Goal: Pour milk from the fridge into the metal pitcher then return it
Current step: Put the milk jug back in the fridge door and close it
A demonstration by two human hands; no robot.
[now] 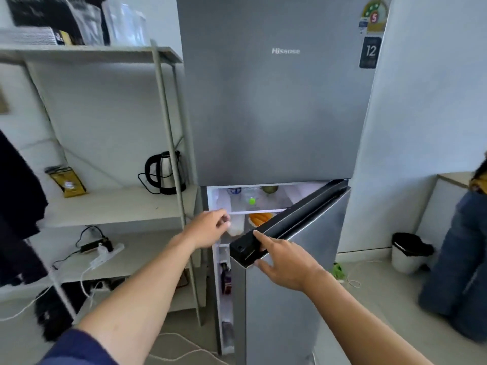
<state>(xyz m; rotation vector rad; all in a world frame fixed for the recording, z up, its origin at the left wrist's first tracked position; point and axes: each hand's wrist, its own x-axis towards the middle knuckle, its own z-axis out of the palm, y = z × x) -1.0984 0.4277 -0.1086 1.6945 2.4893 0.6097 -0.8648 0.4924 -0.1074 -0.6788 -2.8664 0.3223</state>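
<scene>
The grey fridge (276,114) stands ahead with its lower door (295,259) swung partly open. On a shelf inside, a pale translucent milk bottle (236,225) stands next to orange food. My left hand (210,229) reaches into the opening with loosely curled fingers, the tips at the bottle's left side and not wrapped around it. My right hand (282,259) grips the door's black top corner, index finger on top and thumb underneath. No metal pitcher is in view.
A white shelf rack (168,127) stands left of the fridge, holding a steel kettle (166,172), a yellow packet (68,181) and a power strip (105,252) with cables. A white bin (407,252) and a seated person in blue (463,259) are at the right.
</scene>
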